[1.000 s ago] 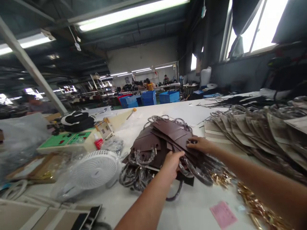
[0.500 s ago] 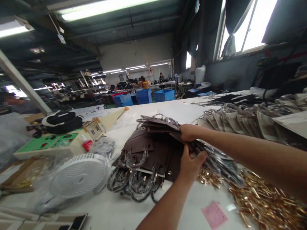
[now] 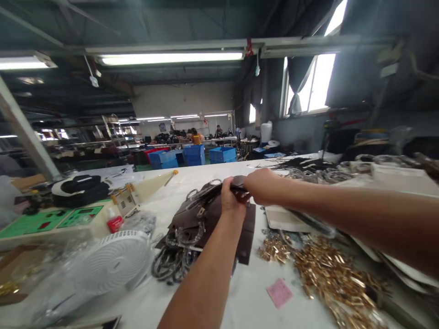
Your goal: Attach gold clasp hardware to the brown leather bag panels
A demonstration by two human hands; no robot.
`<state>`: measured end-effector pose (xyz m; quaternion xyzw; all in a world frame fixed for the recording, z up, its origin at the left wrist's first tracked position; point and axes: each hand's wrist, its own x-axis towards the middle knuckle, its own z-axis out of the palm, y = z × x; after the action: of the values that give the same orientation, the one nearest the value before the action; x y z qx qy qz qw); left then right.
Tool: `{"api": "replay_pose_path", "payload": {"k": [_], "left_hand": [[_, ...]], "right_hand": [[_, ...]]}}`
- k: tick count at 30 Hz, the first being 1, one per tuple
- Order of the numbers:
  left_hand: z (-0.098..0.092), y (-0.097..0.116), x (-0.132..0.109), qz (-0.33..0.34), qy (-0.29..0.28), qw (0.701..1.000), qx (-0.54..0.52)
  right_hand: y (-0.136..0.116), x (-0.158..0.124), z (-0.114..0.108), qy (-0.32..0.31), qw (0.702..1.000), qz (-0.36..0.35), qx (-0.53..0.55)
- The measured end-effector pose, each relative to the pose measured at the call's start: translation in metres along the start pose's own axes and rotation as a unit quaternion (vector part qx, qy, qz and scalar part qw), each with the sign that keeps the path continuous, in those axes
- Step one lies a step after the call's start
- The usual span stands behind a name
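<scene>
A pile of dark brown bag panels (image 3: 192, 214) lies on the white table, with plastic-wrapped handles (image 3: 168, 265) bunched at its near left edge. My left hand (image 3: 233, 198) is closed around the near edge of a brown bag panel (image 3: 209, 194) lifted over the pile. Just right of it, my right hand (image 3: 262, 185) grips the same raised piece at its right end, fingers mostly hidden. Below and right of my hands are heaps of small gold metal fittings (image 3: 329, 269), with a pink slip of paper (image 3: 280, 293) in front.
At left stand a white fan (image 3: 109, 265), a red-labelled bottle (image 3: 114, 221) and a machine with green panels (image 3: 80, 217). Beige bag pieces (image 3: 288, 219) lie at right. Blue crates (image 3: 222, 154) and people are farther back.
Both hands have moved left and up over the pile, the left hand now on the panel's edge. My view has turned to the right and tilted up.
</scene>
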<state>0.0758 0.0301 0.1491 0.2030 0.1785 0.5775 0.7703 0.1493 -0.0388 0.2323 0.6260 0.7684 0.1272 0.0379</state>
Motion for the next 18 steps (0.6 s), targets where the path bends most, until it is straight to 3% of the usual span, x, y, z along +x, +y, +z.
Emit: {"api": "replay_pose_path", "payload": {"k": [2,4,7,9,10,11,13,14,16,17,18], "left_hand": [[0.004,0.011,-0.042,0.037,-0.04,0.998,-0.029],[-0.008,0.019,-0.092,0.087,-0.074,0.992,-0.061],[-0.06,0.018,-0.172,0.074,0.016,0.997,-0.035],[-0.105,0.009,-0.219,0.029,0.057,0.998,-0.01],[-0.126,0.004,-0.239,-0.016,0.065,0.998,0.002],[-0.144,0.0,-0.256,-0.059,0.062,0.996,0.012],[-0.167,-0.001,-0.28,-0.105,0.05,0.993,0.025],[-0.172,0.002,-0.287,-0.108,0.044,0.993,0.028],[-0.173,0.013,-0.295,-0.087,0.039,0.995,0.034],[-0.171,0.022,-0.298,-0.071,0.04,0.996,0.037],[-0.168,0.03,-0.302,-0.054,0.039,0.997,0.038]], "right_hand": [[-0.017,-0.047,-0.028,0.013,1.0,-0.001,-0.003],[-0.024,-0.1,-0.048,0.029,0.999,-0.017,0.041],[-0.011,-0.174,-0.043,0.1,0.968,0.023,0.229],[0.003,-0.21,-0.006,0.155,0.906,0.137,0.369],[0.006,-0.223,0.02,0.113,0.863,0.181,0.458],[0.005,-0.233,0.048,0.03,0.809,0.195,0.553],[-0.008,-0.246,0.097,-0.035,0.754,0.186,0.63],[-0.017,-0.251,0.112,-0.038,0.682,0.168,0.711],[-0.033,-0.258,0.12,-0.026,0.589,0.121,0.799],[-0.037,-0.262,0.112,-0.014,0.567,0.097,0.818],[-0.038,-0.267,0.099,-0.002,0.576,0.077,0.814]]}}
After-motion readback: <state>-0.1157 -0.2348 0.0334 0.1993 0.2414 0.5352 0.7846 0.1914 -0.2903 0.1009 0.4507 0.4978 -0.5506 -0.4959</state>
